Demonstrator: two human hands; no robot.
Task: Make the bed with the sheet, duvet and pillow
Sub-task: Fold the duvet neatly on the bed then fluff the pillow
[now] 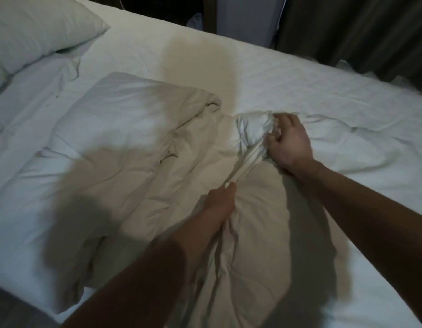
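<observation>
1. A white pillow (32,29) lies at 10 o'clock, at the top left corner of the bed (300,74). It sits on the white sheet (264,74) that covers the bed.
2. A white duvet (125,129) lies in a rumpled heap across the middle of the bed, from 9 o'clock down to 6 o'clock. It is not spread out flat. One thick fold of it sticks up near the middle, just below the pillow.
3. The left hand (220,200) is near 6 o'clock, low in the middle. Its fingers are pinched on a thin strip of cloth (245,159) that comes from the duvet. The strip is pulled tight and runs up toward 1 o'clock.
4. A bunched lump (252,126) of the duvet sits just right of the middle. The tight strip ends there.
5. The right hand (290,143) is right beside that lump, touching it. Its fingers are curled round the bunched cloth and hold it.
6. More of the duvet lies wrinkled at 3 o'clock, on the right side of the bed.
7. Dark curtains (347,27) hang at 1 o'clock, behind the far edge of the bed.
</observation>
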